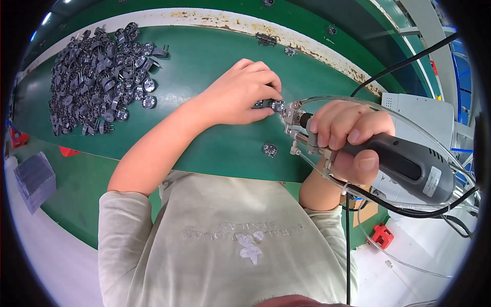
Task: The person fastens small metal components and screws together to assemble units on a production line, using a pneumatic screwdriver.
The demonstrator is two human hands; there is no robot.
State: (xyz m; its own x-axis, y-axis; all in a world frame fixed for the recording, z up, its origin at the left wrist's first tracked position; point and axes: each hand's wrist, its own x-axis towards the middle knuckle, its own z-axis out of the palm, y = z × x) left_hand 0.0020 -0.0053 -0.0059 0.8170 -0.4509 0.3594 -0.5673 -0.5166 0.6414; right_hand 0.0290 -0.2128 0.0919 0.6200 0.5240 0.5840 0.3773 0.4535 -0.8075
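My left hand (244, 92) rests on the green bench top, its fingers and thumb closed on a small round dark part with a shiny face (276, 106). The metal tip of a grey electric screwdriver (404, 161) meets this part from the right. Around the screwdriver's front end, my right hand (355, 130) is wrapped, with the body lying toward the right. A clear tube and metal fittings run along the tool. Another dark part (259, 103) is partly hidden under my left hand. A loose one (270, 150) lies nearer to me.
A large heap of similar dark parts (97, 82) covers the bench's left side. Stray parts lie near the worn white far edge (225, 19). A white box-shaped unit (424, 110) stands at the right, with black cables and tubes. A red object (381, 237) is below right.
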